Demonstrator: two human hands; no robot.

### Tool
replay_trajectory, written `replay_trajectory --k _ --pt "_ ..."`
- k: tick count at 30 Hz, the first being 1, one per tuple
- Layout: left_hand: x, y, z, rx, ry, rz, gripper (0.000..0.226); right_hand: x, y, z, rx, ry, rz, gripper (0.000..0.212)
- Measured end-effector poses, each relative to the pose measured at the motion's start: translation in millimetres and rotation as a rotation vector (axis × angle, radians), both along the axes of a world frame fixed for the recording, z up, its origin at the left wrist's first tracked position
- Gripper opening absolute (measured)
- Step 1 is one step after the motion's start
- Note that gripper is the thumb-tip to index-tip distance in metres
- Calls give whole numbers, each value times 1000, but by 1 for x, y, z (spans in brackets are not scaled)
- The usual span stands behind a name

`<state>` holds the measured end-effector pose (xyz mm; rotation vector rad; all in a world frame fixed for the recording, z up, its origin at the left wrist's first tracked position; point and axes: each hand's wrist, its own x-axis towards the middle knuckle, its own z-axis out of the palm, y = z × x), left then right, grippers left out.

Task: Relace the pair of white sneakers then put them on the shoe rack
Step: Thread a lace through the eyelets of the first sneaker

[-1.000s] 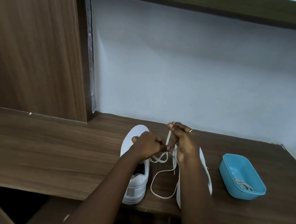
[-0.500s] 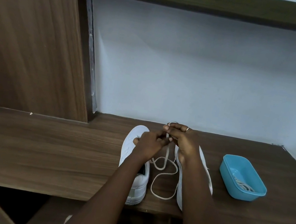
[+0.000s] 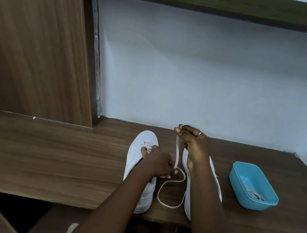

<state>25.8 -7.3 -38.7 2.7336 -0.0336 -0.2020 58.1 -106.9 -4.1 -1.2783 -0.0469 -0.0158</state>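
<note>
counter (image 3: 43,155): bare wood runs wide to the left of the left fingers; its near edge lies just under both heels, and its far edge meets the wall just beyond the right fingers.
wall (image 3: 195,72): pale blue, close behind the raised right fingers.
side panel (image 3: 31,38): wooden, well off to the left of both hands.
left sneaker (image 3: 145,141): white, toe to the wall, under the left fingers; unmoved since half a second ago.
right sneaker (image 3: 188,197): white, mostly hidden beneath the right forearm; unmoved.
blue tub (image 3: 239,179): well right of the right fingers, a spare lace (image 3: 254,194) coiled inside; a bare strip separates it from the right sneaker.
right hand (image 3: 194,144): half a second ago it touched the left hand; now it is higher, nearer the wall, fingers curled and pinching the lace's upper end.
left hand (image 3: 158,163): has dropped toward the near edge, fingers curled over the left sneaker's tongue, fingertips seeming to pinch the lace lower down.
lace (image 3: 176,151): now stretched between the hands; its slack loop lies on the counter between the sneakers.
</note>
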Motion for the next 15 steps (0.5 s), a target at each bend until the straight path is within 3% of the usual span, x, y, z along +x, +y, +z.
replay_trajectory --k 3,5,11,15 --pt "2 3 4 -528 -143 143 24 -2 1 0 -66 21 69 14" --pt "4 5 6 -650 -262 198 26 -3 2 0 -49 34 109 12" --pt "5 7 8 -572 -326 170 43 -2 2 -1 -66 44 97 13" --pt "4 2 3 -33 -103 86 24 3 -2 -3 -40 4 13 13"
